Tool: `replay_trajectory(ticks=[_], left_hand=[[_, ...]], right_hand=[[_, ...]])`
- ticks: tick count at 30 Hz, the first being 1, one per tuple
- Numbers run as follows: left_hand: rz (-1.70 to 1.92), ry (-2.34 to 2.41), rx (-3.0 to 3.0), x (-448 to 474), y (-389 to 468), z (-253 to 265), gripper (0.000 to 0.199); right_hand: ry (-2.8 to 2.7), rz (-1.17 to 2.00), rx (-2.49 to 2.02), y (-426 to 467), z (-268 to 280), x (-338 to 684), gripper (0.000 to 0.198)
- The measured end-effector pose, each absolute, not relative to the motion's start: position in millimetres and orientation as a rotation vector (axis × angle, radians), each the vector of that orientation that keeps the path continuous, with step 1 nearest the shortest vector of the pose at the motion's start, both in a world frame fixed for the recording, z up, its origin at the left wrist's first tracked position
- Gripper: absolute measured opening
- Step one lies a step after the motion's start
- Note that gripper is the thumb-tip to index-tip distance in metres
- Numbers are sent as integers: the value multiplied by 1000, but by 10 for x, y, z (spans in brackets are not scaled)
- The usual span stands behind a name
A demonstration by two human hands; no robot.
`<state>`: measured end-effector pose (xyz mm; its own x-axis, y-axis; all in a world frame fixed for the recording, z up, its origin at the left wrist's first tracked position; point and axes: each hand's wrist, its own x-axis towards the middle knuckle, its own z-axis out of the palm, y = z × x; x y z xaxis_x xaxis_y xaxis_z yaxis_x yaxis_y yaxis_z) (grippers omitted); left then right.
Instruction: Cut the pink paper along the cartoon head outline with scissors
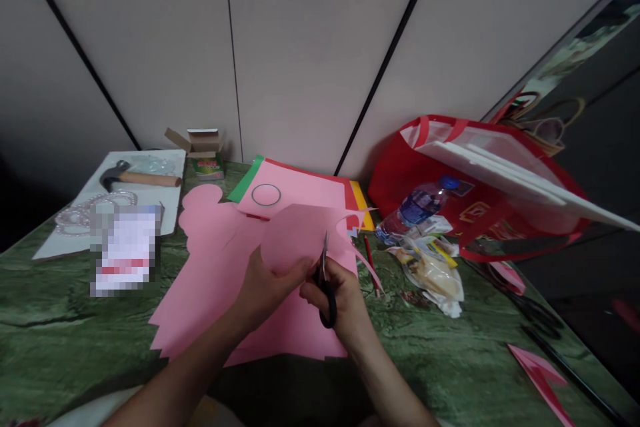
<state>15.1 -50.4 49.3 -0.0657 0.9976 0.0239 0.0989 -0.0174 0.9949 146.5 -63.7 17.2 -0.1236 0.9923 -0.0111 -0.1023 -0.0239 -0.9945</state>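
My left hand [270,283] grips a sheet of pink paper [295,237] by its lower edge, thumb on top. The sheet has a rounded outline, and thin cut strips curl from its right side. In my right hand [340,290] is a pair of scissors [327,300] with black handles, blades pointing up at the paper's edge. Both hands are close together above larger pink sheets [215,307] on the green table. A pink cut-out with rounded lobes [203,203] lies at their upper left. Part of the blades is hidden by the fingers.
A hammer [145,178] and beads [75,213] rest on a white board at left, near a small open box [207,160]. Rightward are a red pencil [370,260], a water bottle [417,210], plastic wrappers [437,273] and a red bag [395,167]. Coloured sheets [305,180] lie behind.
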Motion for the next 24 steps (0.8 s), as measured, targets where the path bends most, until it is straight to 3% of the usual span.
replay_trajectory(ticks=[12, 24], left_hand=[[1267, 1258, 1323, 143, -473, 510, 11], [1263, 1275, 1301, 132, -470, 515, 13]], right_hand=[[-1157, 1352, -1088, -632, 164, 1441, 24], [-1152, 1359, -1109, -631, 220, 1433, 20]])
